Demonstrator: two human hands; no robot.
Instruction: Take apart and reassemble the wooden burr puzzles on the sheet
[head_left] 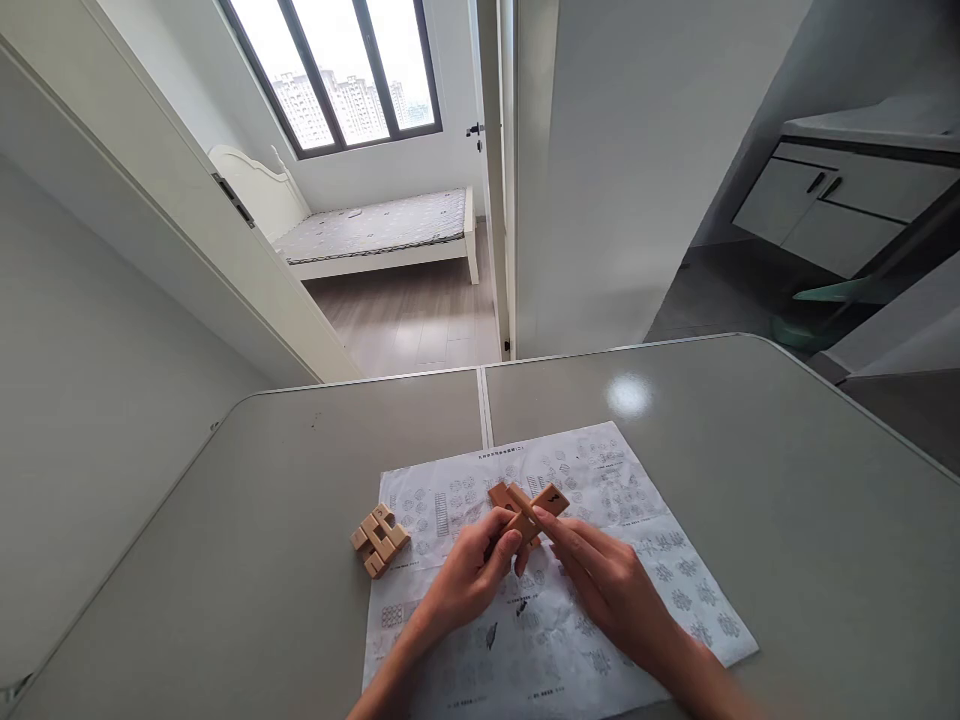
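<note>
Above the printed sheet, my left hand [474, 568] is closed around several crossed wooden puzzle pieces [551, 499], its thumb and fingers pinching them from the left. My right hand [609, 572] reaches in from the other side, its fingertips pressed on the same pieces. One piece sticks out to the upper right and bears a dark mark. The fingers hide part of where the pieces meet. To the left, a small cluster of interlocked wooden puzzle pieces [380, 541] rests by the sheet's left edge, apart from both hands.
A creased paper sheet [645, 520] printed with line drawings lies on the grey table [247, 560]. A light strip [484, 405] crosses the tabletop toward the far edge. Beyond are a doorway, a bed [382, 230] and, at right, a white cabinet [840, 205].
</note>
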